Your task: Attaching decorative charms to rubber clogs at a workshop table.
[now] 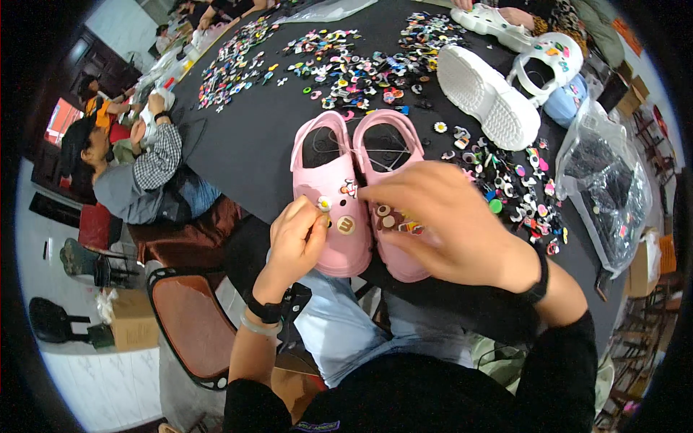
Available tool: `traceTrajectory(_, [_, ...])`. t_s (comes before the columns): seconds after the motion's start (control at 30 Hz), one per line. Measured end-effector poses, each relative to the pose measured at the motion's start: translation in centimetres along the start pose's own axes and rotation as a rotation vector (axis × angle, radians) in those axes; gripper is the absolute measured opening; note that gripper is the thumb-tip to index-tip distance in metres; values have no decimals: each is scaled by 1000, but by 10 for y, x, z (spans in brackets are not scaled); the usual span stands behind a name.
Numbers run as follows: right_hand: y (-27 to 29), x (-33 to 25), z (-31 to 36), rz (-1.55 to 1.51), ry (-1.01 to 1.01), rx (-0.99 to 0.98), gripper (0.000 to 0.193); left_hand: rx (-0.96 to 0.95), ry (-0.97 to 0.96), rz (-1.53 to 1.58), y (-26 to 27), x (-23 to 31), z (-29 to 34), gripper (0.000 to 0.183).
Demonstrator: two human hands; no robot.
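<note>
A pair of pink clogs stands side by side at the table's near edge, toes toward me. The left clog (325,249) bears a white flower charm (325,203), a small figure charm (349,189) and a round beige charm (346,225). On the right clog (404,268) are a brown bear charm (386,216) and colourful charms, partly covered by my hand. My left hand (294,234) is closed in a pinch against the left clog's outer side; what its fingertips hold is hidden. Over the right clog, my right hand (458,227) is slightly blurred, thumb and fingers apart.
Loose shoe charms (368,72) lie in heaps across the black table (224,151), with more (512,177) at right. White clogs (487,97) and a clear plastic bag (606,173) are farther right. A seated person (144,169) is at left, near an empty chair (191,325).
</note>
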State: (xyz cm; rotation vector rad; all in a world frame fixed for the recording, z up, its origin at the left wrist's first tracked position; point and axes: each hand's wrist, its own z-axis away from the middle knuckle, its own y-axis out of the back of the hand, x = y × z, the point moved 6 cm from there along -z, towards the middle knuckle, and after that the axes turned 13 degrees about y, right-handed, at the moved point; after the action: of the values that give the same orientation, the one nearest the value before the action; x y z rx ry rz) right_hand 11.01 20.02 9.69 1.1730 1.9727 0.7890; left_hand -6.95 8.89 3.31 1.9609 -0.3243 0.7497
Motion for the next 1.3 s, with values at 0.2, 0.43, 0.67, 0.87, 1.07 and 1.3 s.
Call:
traceTrajectory(0.2, [-77,45,-80,154,8,-244,44,37,-69,-104,4,14,4,6])
traceTrajectory(0.43, [-113,98,-105,-391,-35,-617,73,-46,-141,-282,6,35,3,26])
traceTrajectory(0.67, [-126,119,-109,-567,-88,-758,75,-182,27,-211,9,26,-12,36])
traceTrajectory(0.87, [-135,121,-110,-708,-165,-751,74,-248,-53,-263,5,25,-9,22])
traceTrajectory(1.07, [-133,113,-102,-621,-125,-741,73,-123,-226,-329,2,23,-2,13])
traceTrajectory(1.3, [-54,41,-73,207,138,94,46,-173,198,389,19,-20,-1,21])
